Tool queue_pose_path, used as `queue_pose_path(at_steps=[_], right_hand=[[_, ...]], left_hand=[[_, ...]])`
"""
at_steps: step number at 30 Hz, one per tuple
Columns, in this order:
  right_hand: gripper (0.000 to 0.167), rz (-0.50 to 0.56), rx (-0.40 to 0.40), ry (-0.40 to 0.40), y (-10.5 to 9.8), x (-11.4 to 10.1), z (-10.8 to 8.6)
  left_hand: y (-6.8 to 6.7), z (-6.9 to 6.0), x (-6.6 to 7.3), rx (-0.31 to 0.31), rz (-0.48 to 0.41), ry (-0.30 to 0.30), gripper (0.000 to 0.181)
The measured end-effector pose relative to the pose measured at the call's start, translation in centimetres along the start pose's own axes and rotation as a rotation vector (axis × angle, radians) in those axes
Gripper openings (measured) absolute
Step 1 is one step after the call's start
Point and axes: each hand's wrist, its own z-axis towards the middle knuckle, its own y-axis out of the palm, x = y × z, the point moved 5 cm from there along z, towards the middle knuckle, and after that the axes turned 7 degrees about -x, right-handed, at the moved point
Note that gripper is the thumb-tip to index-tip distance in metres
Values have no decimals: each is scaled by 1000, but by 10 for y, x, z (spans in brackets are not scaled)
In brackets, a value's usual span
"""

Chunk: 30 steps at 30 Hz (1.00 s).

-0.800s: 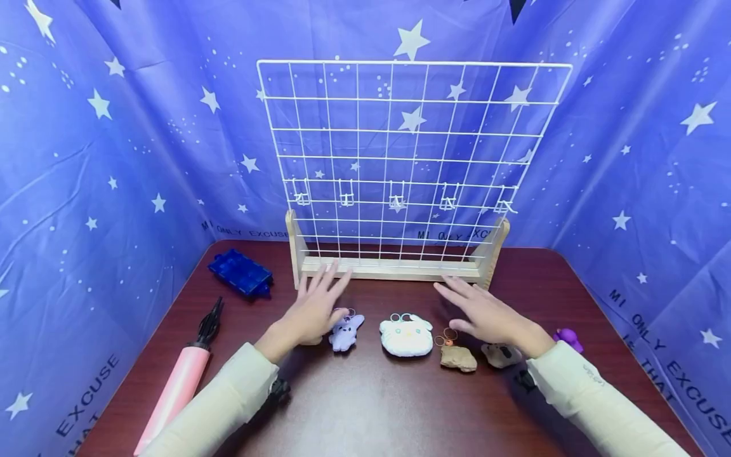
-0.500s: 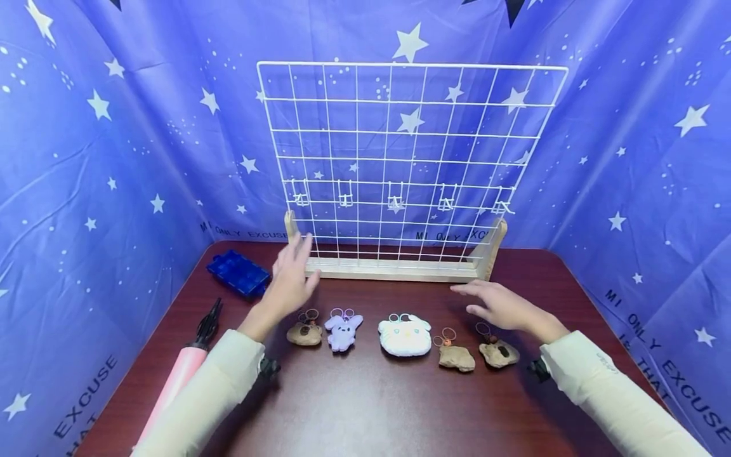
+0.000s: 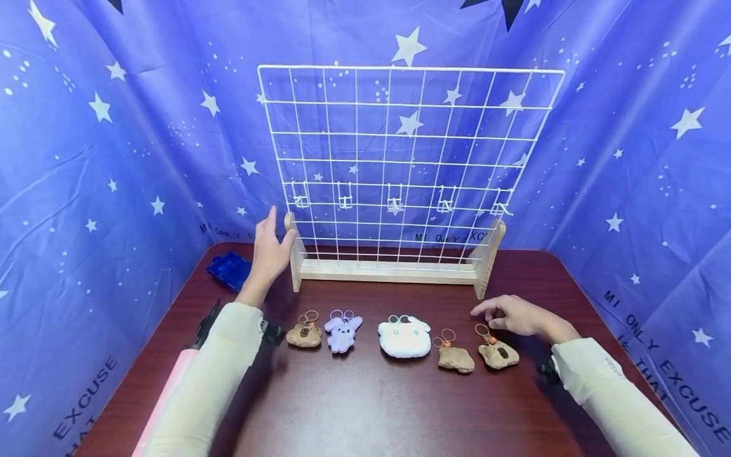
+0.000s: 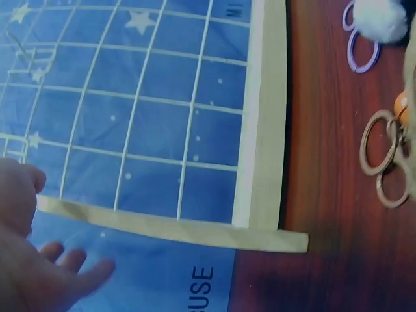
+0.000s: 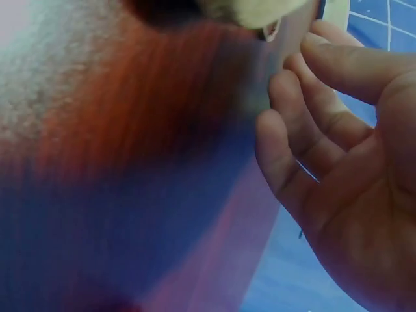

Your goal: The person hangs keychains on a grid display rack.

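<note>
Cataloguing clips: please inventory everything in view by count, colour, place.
Table: 1, red-brown, below
Curtain: count unclear, blue, around
Wooden stand: 1, pale, table's back
Wire grid: 1, white, in stand
Hooks: 5, white, on grid
Brown keychains: 3, brown, left and right
Bunny keychain: 1, lavender, centre-left
Plush pouch: 1, white, centre
Case: 1, blue, back left
Tube: 1, pink, left
Sleeves: 2, cream, both arms
Wrist devices: 2, black, by sleeves
Left hand: 1, by stand
Right hand: 1, near rightmost keychain

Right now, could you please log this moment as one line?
left grip: beside rack, empty; right grip: near keychains, empty; keychains: on table; hooks: bare
</note>
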Motion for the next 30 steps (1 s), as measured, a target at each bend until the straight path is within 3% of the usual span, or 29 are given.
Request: queue_pose_path(at_steps=[5, 11, 16, 30], right_hand=[[39, 86, -26, -25, 11, 10, -1], [36, 108, -14, -49, 16, 14, 1], [32, 65, 7, -49, 16, 12, 3], [26, 25, 94, -32, 16, 13, 1]], left_hand=[[5, 10, 0, -61, 6, -5, 65], [2, 14, 1, -6, 31, -37, 53], [-2, 17, -1, 28, 57, -35, 47], [-2, 21, -6, 10, 31, -40, 45]])
